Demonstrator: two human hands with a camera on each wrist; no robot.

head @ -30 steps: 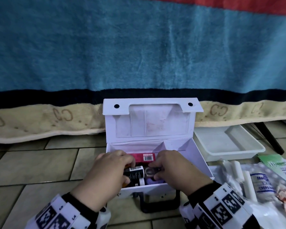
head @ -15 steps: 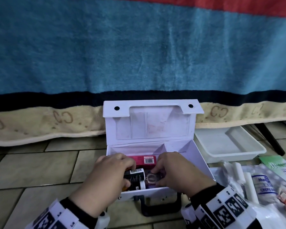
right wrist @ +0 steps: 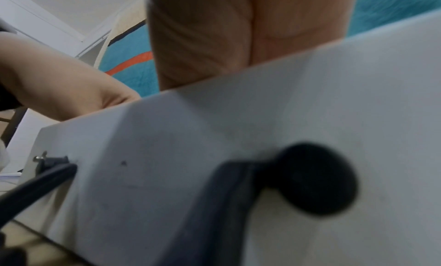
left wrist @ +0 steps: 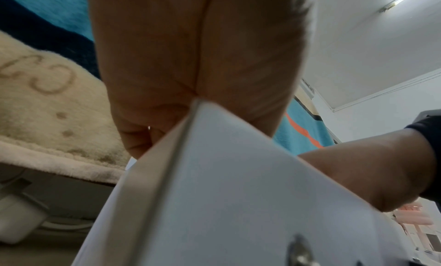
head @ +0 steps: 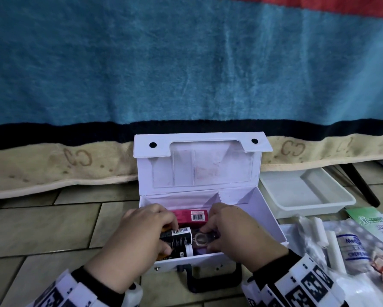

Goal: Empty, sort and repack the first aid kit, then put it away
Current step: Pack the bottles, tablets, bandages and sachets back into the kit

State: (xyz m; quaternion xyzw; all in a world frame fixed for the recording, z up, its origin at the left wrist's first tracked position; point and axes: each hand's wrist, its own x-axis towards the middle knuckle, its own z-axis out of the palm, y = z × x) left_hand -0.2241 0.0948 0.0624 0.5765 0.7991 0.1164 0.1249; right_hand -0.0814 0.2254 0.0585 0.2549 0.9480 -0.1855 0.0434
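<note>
Hands inside open first aid kit, lower centre of the head view, on tiled floor.

Kit box (head: pixel 268 220) white, lid upright against the blanket (head: pixel 186 63) hanging behind; black carry handle (head: pixel 212 282) at its near wall. Left hand (head: pixel 139 238) curled round a black bottle (head: pixel 177 237) with barcode label, lying in the left compartment. Right hand (head: pixel 237 233) pinches a small dark item with a round metal-looking ring (head: pixel 202 238) just beside the bottle; identity cannot be told. Pink carton (head: pixel 191 214) with barcode lies behind both, between the hands. Right compartment mostly hidden. Wrist views: only palms and the white box wall, fingers hidden. White tray (head: pixel 307 196) right of the kit; bandage roll (head: pixel 354 247), white sticks (head: pixel 319 231) and green leaflet (head: pixel 378 224) at lower right.
</note>
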